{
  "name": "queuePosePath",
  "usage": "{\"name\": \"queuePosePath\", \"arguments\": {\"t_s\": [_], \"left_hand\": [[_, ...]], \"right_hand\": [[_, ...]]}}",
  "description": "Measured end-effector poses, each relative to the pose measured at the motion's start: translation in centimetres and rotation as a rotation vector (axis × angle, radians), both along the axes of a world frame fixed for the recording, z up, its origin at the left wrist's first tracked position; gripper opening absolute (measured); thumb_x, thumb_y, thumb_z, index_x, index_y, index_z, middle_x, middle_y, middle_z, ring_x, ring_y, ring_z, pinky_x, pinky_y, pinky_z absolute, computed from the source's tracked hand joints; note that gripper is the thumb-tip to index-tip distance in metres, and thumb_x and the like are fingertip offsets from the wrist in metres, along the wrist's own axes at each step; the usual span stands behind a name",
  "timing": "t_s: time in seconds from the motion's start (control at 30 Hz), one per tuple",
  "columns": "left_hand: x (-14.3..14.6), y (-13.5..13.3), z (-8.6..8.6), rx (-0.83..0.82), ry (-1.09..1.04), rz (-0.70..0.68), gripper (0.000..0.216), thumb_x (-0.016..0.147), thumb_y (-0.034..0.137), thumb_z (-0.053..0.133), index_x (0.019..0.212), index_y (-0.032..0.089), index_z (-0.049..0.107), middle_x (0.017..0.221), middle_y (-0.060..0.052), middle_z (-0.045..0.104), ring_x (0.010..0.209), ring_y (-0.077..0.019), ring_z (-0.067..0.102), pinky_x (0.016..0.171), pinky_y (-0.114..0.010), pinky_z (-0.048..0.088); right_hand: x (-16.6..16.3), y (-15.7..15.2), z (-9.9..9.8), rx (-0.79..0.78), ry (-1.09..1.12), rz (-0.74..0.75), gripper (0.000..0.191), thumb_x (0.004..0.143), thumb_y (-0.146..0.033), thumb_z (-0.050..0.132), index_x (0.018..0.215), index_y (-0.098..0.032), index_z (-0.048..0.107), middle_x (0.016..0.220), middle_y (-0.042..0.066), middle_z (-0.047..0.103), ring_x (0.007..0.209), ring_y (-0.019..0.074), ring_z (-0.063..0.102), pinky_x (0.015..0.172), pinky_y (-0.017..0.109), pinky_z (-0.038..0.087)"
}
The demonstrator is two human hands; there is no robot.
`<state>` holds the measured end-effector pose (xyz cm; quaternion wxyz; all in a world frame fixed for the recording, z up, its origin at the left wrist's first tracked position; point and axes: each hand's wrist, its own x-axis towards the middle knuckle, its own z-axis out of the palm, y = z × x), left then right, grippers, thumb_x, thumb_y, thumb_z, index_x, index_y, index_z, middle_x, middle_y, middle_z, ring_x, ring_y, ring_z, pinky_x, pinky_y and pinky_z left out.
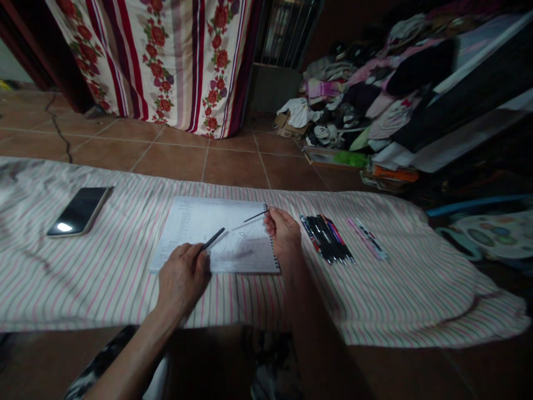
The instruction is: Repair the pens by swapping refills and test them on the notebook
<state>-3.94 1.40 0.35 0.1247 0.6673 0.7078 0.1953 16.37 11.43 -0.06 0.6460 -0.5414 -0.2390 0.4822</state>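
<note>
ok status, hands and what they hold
Left hand shut on pen barrel. Right hand pinches thin rod. Both over notebook. Pens beside right hand.

Single head-worn view, facing forward and down, close over the pink-striped white cloth (104, 289) on the brown tiled floor (233, 161), left hand (181, 280) and right hand (283, 233) low centre

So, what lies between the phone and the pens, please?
In the head view, a spiral notebook lies there on the striped cloth; the left hand holds a dark pen over it, the right hand a thin rod.
</note>
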Motion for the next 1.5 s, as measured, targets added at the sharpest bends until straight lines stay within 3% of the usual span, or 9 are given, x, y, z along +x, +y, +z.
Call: {"name": "queuePosePath", "arguments": {"t_s": [0.3,0.6,0.87,0.97,1.03,1.13,1.23,1.5], "left_hand": [[0.4,-0.1,-0.2,-0.005,-0.003,-0.021,0.035,0.091,0.031,0.036,0.106,0.017,0.064,0.093,-0.006,0.066,0.09,-0.0231,0.061,0.074,-0.032,0.047],[0.5,-0.1,0.0,-0.028,-0.061,-0.002,0.034,0.09,0.03,0.037,0.106,0.017,0.064,0.092,-0.007,0.068,0.088,-0.0229,0.064,0.073,-0.032,0.047],[0.0,0.2,-1.3,-0.033,-0.486,0.053,0.039,0.085,0.041,0.045,0.105,0.015,0.066,0.09,-0.01,0.072,0.082,-0.0244,0.067,0.074,-0.036,0.049],[0.1,0.3,-1.6,-0.051,-0.65,0.026,0.042,0.084,0.047,0.047,0.102,0.014,0.067,0.072,-0.006,0.07,0.064,-0.0202,0.064,0.062,-0.031,0.048],[0.4,0.3,-1.8,-0.064,-0.722,0.016,0.042,0.083,0.048,0.049,0.101,0.014,0.067,0.063,-0.003,0.067,0.056,-0.0176,0.061,0.056,-0.028,0.046],[0.8,0.3,-2.0,-0.062,-0.815,0.021,0.041,0.083,0.047,0.051,0.101,0.014,0.067,0.061,-0.001,0.066,0.053,-0.0156,0.059,0.053,-0.026,0.044],[1.1,0.3,-2.3,-0.074,-0.859,0.01,0.04,0.083,0.047,0.052,0.1,0.015,0.067,0.062,-0.001,0.066,0.053,-0.0149,0.059,0.051,-0.025,0.043],[1.1,0.3,-2.9,-0.065,-0.873,0.007,0.037,0.081,0.044,0.055,0.102,0.016,0.068,0.069,-0.004,0.069,0.062,-0.0181,0.064,0.057,-0.026,0.047]], "right_hand": [[-2.3,-0.4,-1.0,-0.034,-0.03,0.129,0.022,0.059,-0.029,0.075,0.071,-0.015,0.063,0.063,0.001,0.066,0.057,0.0095,0.062,0.048,0.017,0.049],[-1.3,0.0,-2.2,-0.11,-0.351,0.218,0.022,0.058,-0.029,0.067,0.076,-0.016,0.064,0.059,-0.001,0.064,0.052,0.0107,0.057,0.044,0.019,0.041],[-0.4,0.5,-3.4,-0.079,-0.769,0.153,0.037,0.064,-0.037,0.062,0.095,-0.017,0.068,0.085,0.005,0.07,0.067,0.0168,0.062,0.06,0.027,0.046],[-1.3,-0.1,-2.3,0.005,-0.692,0.206,0.032,0.067,-0.038,0.061,0.09,-0.017,0.069,0.08,0.005,0.068,0.065,0.015,0.059,0.057,0.025,0.043],[-2.1,-0.7,-1.1,0.044,-0.534,0.334,0.03,0.068,-0.042,0.06,0.083,-0.017,0.068,0.073,0.003,0.066,0.058,0.0118,0.054,0.05,0.022,0.038],[-3.3,-1.8,0.6,0.026,-0.342,0.58,0.034,0.069,-0.046,0.061,0.084,-0.016,0.068,0.071,0.001,0.063,0.051,0.0074,0.044,0.042,0.02,0.028],[-4.0,-2.4,1.4,0.023,-0.286,0.711,0.033,0.067,-0.046,0.065,0.08,-0.016,0.068,0.069,0.0,0.062,0.05,0.0065,0.041,0.042,0.02,0.025],[-3.9,-1.8,0.4,0.061,-0.315,0.525,0.027,0.066,-0.043,0.067,0.065,-0.016,0.066,0.056,-0.002,0.056,0.047,0.0067,0.036,0.043,0.022,0.025]]}}
